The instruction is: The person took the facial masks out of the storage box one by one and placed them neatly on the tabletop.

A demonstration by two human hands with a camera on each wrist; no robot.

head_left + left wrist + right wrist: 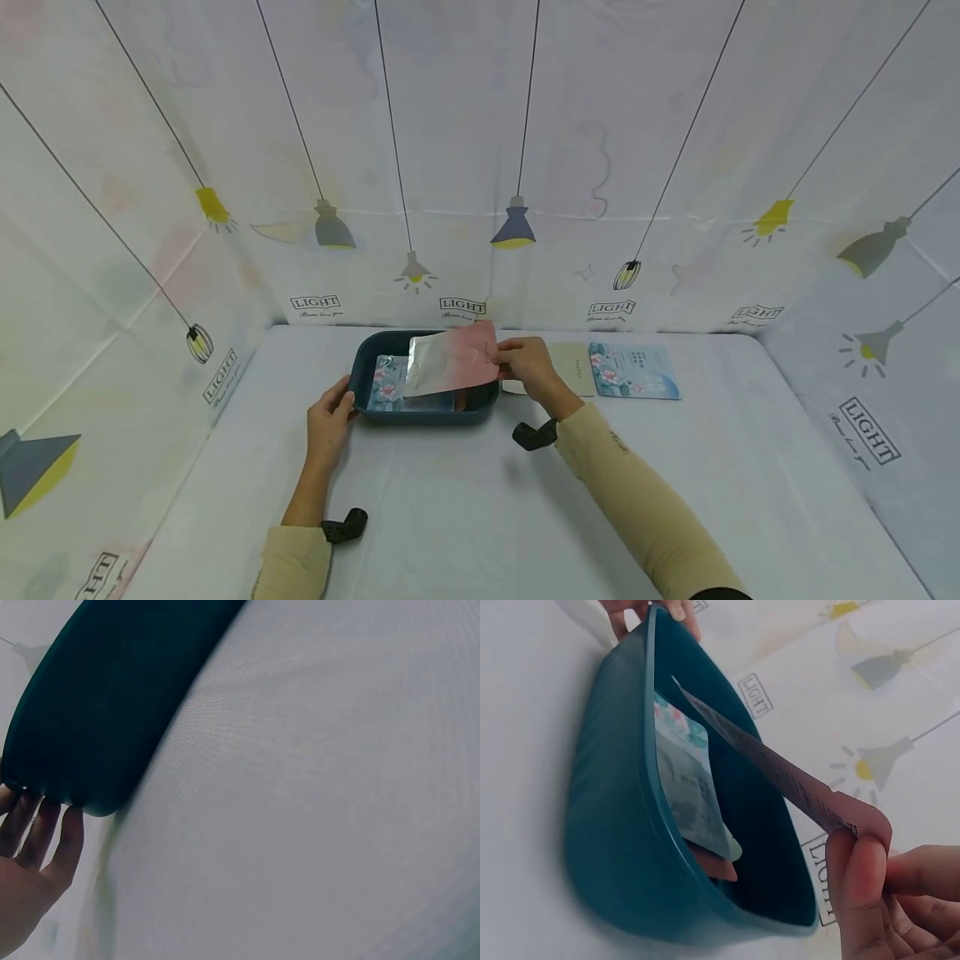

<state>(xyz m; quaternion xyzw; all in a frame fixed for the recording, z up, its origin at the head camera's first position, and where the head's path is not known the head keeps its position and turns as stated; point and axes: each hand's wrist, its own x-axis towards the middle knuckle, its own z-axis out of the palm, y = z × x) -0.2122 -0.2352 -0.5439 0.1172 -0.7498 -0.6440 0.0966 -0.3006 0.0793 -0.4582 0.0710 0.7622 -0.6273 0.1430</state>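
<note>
A dark teal plastic basin [427, 418] stands near the back of the table. My left hand [328, 421] holds its left end, fingers against the wall and rim; the left wrist view shows those fingers [71, 840] at the basin's end. Between thumb and fingers my right hand [531, 367] pinches the right edge of a pink and silver sachet [453, 358], tilted over the basin. Inside the basin lies a blue floral sachet [387, 385], partly covered by the pink one in the head view. Another pinkish packet [714, 864] shows beneath it in the right wrist view.
Right of the basin, a pale cream sachet [573, 367] lies flat, partly behind my right hand. Beside it is another blue floral sachet [636, 371]. White cloth covers the table [450, 508], and a lamp-printed curtain [450, 167] rises behind and at both sides.
</note>
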